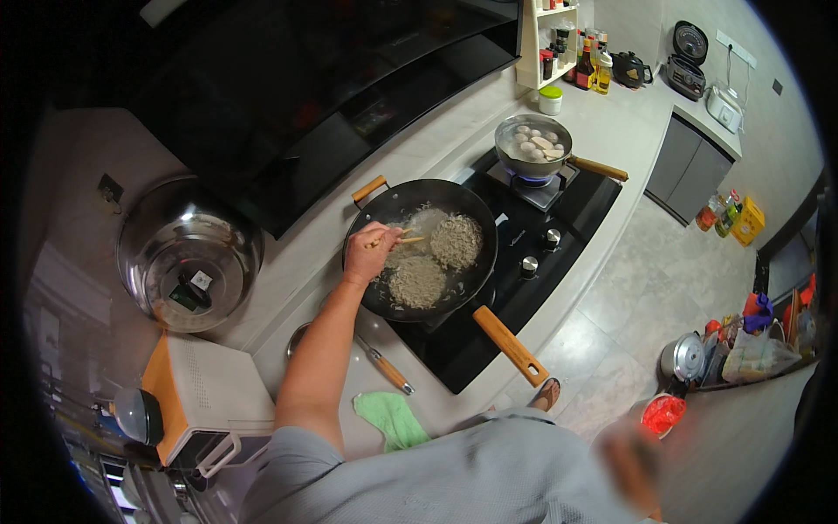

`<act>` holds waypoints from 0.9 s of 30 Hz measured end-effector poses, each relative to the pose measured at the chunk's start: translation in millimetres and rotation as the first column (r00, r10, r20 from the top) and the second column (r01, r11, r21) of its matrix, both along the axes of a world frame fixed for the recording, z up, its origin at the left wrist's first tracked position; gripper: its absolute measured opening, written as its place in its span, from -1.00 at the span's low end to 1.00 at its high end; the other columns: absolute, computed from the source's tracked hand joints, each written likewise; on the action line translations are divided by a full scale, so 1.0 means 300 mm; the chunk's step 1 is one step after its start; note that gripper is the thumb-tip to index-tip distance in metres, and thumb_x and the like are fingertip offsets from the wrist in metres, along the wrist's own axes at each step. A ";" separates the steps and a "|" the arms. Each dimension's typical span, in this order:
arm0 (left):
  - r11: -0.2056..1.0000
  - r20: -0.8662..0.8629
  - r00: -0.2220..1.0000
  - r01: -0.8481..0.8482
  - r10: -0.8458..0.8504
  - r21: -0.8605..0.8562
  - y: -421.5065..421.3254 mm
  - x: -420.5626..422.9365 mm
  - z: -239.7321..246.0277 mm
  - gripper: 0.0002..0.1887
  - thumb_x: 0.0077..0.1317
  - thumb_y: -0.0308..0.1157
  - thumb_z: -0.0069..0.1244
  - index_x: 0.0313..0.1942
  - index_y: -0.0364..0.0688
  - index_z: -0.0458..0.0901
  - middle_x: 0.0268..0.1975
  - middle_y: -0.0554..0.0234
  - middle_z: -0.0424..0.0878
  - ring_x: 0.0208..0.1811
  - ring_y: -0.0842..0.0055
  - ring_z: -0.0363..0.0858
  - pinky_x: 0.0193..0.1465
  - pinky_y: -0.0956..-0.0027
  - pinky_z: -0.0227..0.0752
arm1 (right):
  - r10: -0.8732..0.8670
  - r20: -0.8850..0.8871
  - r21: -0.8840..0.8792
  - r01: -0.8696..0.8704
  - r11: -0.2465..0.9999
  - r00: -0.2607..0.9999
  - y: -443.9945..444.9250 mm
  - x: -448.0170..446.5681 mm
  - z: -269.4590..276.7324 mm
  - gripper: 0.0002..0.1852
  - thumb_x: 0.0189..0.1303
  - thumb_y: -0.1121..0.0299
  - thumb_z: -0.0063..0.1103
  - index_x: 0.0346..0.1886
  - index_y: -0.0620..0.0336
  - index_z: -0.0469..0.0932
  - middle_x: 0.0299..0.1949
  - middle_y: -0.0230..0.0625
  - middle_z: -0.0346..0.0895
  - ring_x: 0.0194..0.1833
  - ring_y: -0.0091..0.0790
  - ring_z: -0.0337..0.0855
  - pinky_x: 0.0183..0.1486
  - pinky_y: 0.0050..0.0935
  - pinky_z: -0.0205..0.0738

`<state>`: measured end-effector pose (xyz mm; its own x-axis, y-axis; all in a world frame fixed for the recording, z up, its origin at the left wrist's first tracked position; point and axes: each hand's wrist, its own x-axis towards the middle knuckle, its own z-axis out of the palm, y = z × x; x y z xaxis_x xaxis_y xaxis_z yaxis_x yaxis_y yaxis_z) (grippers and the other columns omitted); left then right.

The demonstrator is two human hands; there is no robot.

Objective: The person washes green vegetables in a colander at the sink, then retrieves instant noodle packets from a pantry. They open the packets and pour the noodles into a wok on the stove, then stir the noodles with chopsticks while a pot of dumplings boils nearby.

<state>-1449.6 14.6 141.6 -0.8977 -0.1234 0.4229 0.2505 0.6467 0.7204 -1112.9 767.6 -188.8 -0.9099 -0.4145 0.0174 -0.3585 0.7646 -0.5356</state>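
Observation:
My left hand (368, 257) is over the wok, its fingers closed around a pair of wooden chopsticks (412, 240). Their tips reach over the bubbling liquid, close to a round cake of thin noodle-like strands (457, 242). A second similar cake (417, 283) lies nearer the front of the dark wok (471, 196), with loose strands scattered around both. The wok's wooden handle (510, 346) points down and right, past the hob edge. Heavily blurred at the lower right is what appears to be my right hand (630, 458); its fingers cannot be made out.
A saucepan (534, 122) of pale balls and slices sits over a lit blue flame on the black glass hob (445, 359). Beneath my forearm lies a utensil with a wooden handle (391, 373), near a green cloth (393, 419). A steel basin (147, 262) stands left.

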 end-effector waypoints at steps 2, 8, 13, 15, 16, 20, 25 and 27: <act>0.999 -0.060 0.998 0.023 -0.025 -0.033 0.002 0.013 -0.020 -0.70 0.54 -0.31 0.17 -0.28 -0.40 0.81 -0.25 0.20 0.74 -0.31 0.61 0.72 -0.25 0.49 0.64 | 0.000 -0.007 0.011 0.000 1.000 1.000 0.022 0.013 -0.017 -0.86 0.60 0.41 0.00 0.06 0.20 0.50 -0.20 -0.27 0.50 -0.20 -0.30 0.57 -0.09 -0.26 0.58; 0.986 0.104 0.992 0.057 -0.074 0.158 -0.001 0.034 0.047 -0.70 0.57 -0.35 0.12 -0.26 -0.42 0.81 -0.26 0.20 0.75 -0.30 0.54 0.73 -0.21 0.47 0.65 | -0.159 0.413 -0.231 0.272 0.934 0.897 -0.018 -0.004 0.074 -0.84 0.63 0.34 -0.03 0.05 0.18 0.49 -0.17 -0.30 0.50 -0.19 -0.35 0.57 -0.09 -0.28 0.58; 0.975 -0.090 0.992 0.107 -0.091 0.194 0.104 0.098 0.088 -0.72 0.55 -0.36 0.14 -0.29 -0.41 0.79 -0.28 0.20 0.75 -0.29 0.56 0.74 -0.21 0.46 0.65 | -0.217 0.226 0.044 0.213 0.976 0.950 -0.301 -0.116 0.722 -0.82 0.44 0.41 0.19 0.05 0.16 0.55 -0.13 -0.24 0.56 -0.11 -0.21 0.61 -0.03 -0.24 0.55; 0.949 -0.111 0.946 0.293 -0.305 -0.114 0.144 0.137 0.084 -0.73 0.54 -0.35 0.16 -0.30 -0.37 0.79 -0.33 0.22 0.76 -0.30 0.60 0.74 -0.26 0.48 0.62 | -0.122 0.017 0.211 0.116 0.971 0.992 -0.412 -0.147 1.009 -0.74 0.31 0.48 0.33 0.05 0.15 0.59 -0.11 -0.20 0.60 -0.06 -0.11 0.64 0.01 -0.21 0.54; 0.942 -0.110 0.947 0.279 -0.302 -0.187 0.147 0.154 0.084 -0.72 0.56 -0.34 0.14 -0.29 -0.35 0.80 -0.32 0.22 0.77 -0.30 0.59 0.75 -0.26 0.51 0.63 | -0.130 0.015 0.141 0.127 0.982 0.991 -0.467 -0.176 1.080 -0.76 0.31 0.48 0.32 0.02 0.16 0.60 -0.14 -0.20 0.60 -0.09 -0.12 0.64 -0.01 -0.22 0.54; 0.904 -0.021 0.995 -0.079 0.097 0.421 0.063 0.168 0.091 -0.73 0.54 -0.33 0.16 -0.28 -0.33 0.82 -0.30 0.24 0.77 -0.38 0.62 0.73 -0.31 0.54 0.62 | -0.246 0.093 -0.178 0.259 0.949 0.965 -0.509 -0.190 1.086 -0.85 0.32 0.49 0.30 -0.07 0.19 0.62 -0.24 -0.21 0.60 -0.17 -0.15 0.65 -0.08 -0.25 0.53; 0.953 0.037 0.973 -0.232 0.229 0.194 -0.033 0.168 0.073 -0.65 0.55 -0.25 0.16 -0.30 -0.40 0.80 -0.31 0.23 0.76 -0.39 0.62 0.72 -0.33 0.52 0.62 | -0.243 0.108 -0.217 0.261 0.941 0.964 -0.433 -0.171 0.895 -0.84 0.33 0.41 0.34 -0.08 0.17 0.62 -0.26 -0.28 0.61 -0.17 -0.22 0.65 -0.08 -0.28 0.53; 0.943 0.105 0.963 -0.264 0.247 0.202 -0.024 0.190 0.077 -0.65 0.55 -0.26 0.16 -0.31 -0.41 0.78 -0.31 0.22 0.76 -0.39 0.62 0.72 -0.32 0.52 0.62 | -0.272 0.316 -0.382 0.384 0.840 0.909 -0.432 -0.160 0.907 -0.82 0.33 0.34 0.36 -0.08 0.16 0.62 -0.27 -0.29 0.60 -0.19 -0.23 0.64 -0.09 -0.28 0.53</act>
